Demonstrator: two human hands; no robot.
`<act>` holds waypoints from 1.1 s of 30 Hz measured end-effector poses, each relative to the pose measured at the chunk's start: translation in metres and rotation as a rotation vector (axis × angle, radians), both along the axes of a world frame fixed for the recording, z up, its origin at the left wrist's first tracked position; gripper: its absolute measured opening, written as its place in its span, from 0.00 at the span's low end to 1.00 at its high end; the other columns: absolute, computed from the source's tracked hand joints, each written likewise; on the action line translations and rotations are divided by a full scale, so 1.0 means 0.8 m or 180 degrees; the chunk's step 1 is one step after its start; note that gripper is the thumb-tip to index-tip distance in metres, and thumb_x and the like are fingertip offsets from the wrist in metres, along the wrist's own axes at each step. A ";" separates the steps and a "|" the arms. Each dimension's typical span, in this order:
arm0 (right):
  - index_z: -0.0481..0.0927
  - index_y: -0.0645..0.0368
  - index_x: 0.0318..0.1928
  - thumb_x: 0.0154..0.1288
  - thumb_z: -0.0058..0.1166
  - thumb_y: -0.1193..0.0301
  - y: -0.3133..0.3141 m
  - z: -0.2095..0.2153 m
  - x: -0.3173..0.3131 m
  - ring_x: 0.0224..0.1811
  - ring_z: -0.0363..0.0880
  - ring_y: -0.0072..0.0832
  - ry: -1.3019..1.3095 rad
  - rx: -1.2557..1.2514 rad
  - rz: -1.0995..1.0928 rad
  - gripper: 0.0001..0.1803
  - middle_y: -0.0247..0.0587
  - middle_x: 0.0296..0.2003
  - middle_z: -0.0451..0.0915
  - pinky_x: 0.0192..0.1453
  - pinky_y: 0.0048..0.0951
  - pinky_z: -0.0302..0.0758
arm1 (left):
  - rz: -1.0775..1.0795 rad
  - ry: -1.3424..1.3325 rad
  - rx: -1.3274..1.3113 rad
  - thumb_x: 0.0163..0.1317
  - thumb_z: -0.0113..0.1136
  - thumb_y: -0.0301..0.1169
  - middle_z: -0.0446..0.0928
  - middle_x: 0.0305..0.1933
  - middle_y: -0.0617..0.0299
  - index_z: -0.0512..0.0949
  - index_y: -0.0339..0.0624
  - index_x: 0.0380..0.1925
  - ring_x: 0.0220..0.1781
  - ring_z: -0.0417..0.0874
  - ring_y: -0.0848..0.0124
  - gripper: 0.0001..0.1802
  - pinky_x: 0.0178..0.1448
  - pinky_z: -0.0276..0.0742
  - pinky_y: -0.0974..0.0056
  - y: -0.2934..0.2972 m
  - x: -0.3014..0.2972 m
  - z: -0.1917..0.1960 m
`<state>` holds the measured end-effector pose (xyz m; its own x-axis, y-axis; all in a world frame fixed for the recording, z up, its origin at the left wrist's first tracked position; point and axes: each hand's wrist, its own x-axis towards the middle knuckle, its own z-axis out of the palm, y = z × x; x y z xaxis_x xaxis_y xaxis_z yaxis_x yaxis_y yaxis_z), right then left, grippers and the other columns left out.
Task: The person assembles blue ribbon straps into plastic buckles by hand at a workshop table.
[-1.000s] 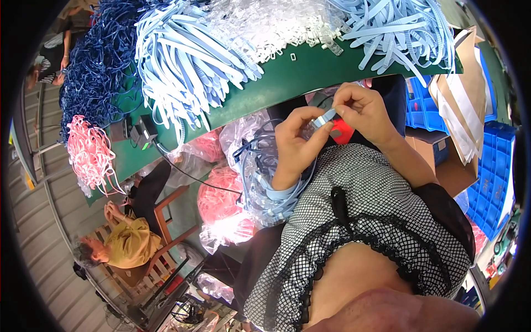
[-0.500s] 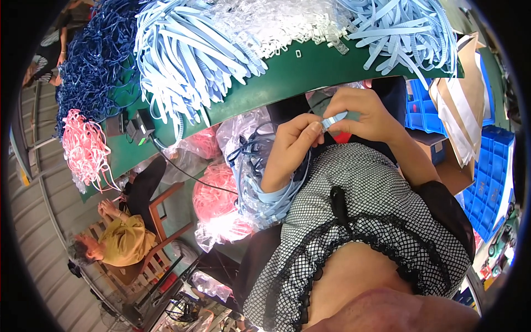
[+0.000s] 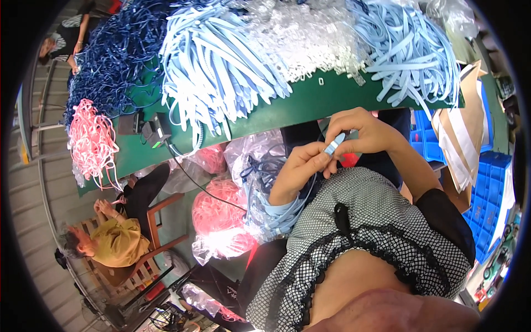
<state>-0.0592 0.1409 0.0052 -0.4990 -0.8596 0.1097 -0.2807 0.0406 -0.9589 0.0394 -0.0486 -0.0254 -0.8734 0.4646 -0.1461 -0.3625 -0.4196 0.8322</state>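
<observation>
Both hands meet just below the near edge of a green table [image 3: 287, 113]: the left hand [image 3: 301, 166] and right hand [image 3: 359, 133] pinch a short light-blue flat strap [image 3: 334, 145] between closed fingertips, under heaped light-blue straps [image 3: 221, 61].

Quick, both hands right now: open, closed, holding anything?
Left hand: closed, pinching the lower end of the short light-blue flat strap.
Right hand: closed, fingers pinching the same strap's upper end.
</observation>
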 end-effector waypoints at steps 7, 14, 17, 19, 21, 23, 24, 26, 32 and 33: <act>0.78 0.61 0.38 0.60 0.54 0.71 -0.051 0.028 -0.096 0.35 0.76 0.25 0.1142 -0.0111 -0.1079 0.08 0.39 0.33 0.79 0.40 0.25 0.71 | -0.0332 0.1082 0.2182 0.60 0.47 0.34 0.72 0.47 0.40 0.57 0.32 0.63 0.54 0.73 0.50 0.31 0.63 0.59 0.46 -0.032 0.039 -0.017; 0.76 0.51 0.48 0.53 0.53 0.74 -0.038 0.030 -0.260 0.50 0.72 0.42 0.3711 0.2051 -0.3773 0.18 0.40 0.45 0.77 0.53 0.41 0.69 | -0.1232 0.2404 0.3982 0.62 0.47 0.30 0.73 0.46 0.42 0.65 0.35 0.56 0.45 0.78 0.50 0.21 0.49 0.76 0.50 -0.016 0.001 0.017; 0.78 0.50 0.46 0.55 0.51 0.73 -0.032 0.041 -0.272 0.49 0.72 0.42 0.3513 0.2976 -0.3274 0.16 0.40 0.44 0.77 0.51 0.40 0.71 | -0.1647 0.2728 0.4355 0.62 0.48 0.26 0.74 0.44 0.43 0.70 0.36 0.49 0.37 0.81 0.51 0.15 0.35 0.82 0.56 -0.009 -0.017 0.030; 0.79 0.51 0.43 0.56 0.50 0.72 -0.019 0.028 -0.289 0.46 0.74 0.43 0.3694 0.2145 -0.3059 0.13 0.42 0.41 0.77 0.47 0.39 0.73 | -0.1378 0.2374 0.3749 0.62 0.50 0.26 0.77 0.37 0.47 0.72 0.39 0.48 0.32 0.81 0.56 0.14 0.31 0.81 0.59 -0.012 -0.019 0.026; 0.80 0.52 0.41 0.56 0.51 0.72 0.006 0.017 -0.302 0.44 0.75 0.42 0.3615 0.2384 -0.3039 0.12 0.41 0.39 0.78 0.45 0.39 0.73 | -0.1316 0.2232 0.3681 0.61 0.52 0.27 0.76 0.34 0.45 0.72 0.34 0.46 0.30 0.80 0.55 0.14 0.31 0.80 0.58 -0.001 -0.026 0.019; 0.80 0.52 0.40 0.55 0.52 0.72 0.007 0.023 -0.297 0.41 0.76 0.42 0.3514 0.2552 -0.2976 0.11 0.41 0.37 0.78 0.43 0.38 0.74 | -0.0514 0.1769 0.2909 0.60 0.54 0.27 0.77 0.29 0.47 0.74 0.32 0.43 0.25 0.78 0.60 0.13 0.26 0.75 0.61 0.001 -0.020 0.022; 0.81 0.53 0.40 0.55 0.53 0.72 0.011 0.023 -0.290 0.40 0.76 0.41 0.3595 0.2149 -0.3105 0.10 0.41 0.35 0.79 0.43 0.38 0.74 | -0.0128 0.1537 0.2434 0.59 0.55 0.29 0.76 0.26 0.50 0.75 0.32 0.41 0.24 0.76 0.65 0.12 0.27 0.71 0.64 0.004 -0.015 0.027; 0.81 0.53 0.39 0.54 0.54 0.73 0.016 0.041 -0.272 0.38 0.77 0.41 0.3671 0.1728 -0.3238 0.10 0.40 0.34 0.79 0.42 0.37 0.74 | 0.0242 0.1212 0.1708 0.60 0.54 0.29 0.75 0.26 0.52 0.75 0.32 0.40 0.26 0.76 0.68 0.12 0.31 0.71 0.67 0.012 -0.015 0.036; 0.80 0.56 0.37 0.52 0.60 0.75 0.035 0.087 -0.189 0.33 0.75 0.30 0.3524 -0.0302 -0.3181 0.10 0.37 0.28 0.77 0.37 0.27 0.72 | 0.0812 0.0640 0.0856 0.63 0.50 0.27 0.73 0.29 0.58 0.73 0.33 0.41 0.29 0.74 0.71 0.10 0.35 0.71 0.68 0.041 -0.035 0.035; 0.81 0.53 0.37 0.53 0.55 0.77 0.045 0.086 -0.171 0.39 0.75 0.38 0.3571 -0.0173 -0.3090 0.10 0.40 0.32 0.79 0.43 0.34 0.72 | 0.0972 0.0537 0.0941 0.63 0.50 0.28 0.73 0.30 0.58 0.73 0.33 0.42 0.29 0.74 0.71 0.10 0.35 0.71 0.68 0.045 -0.041 0.031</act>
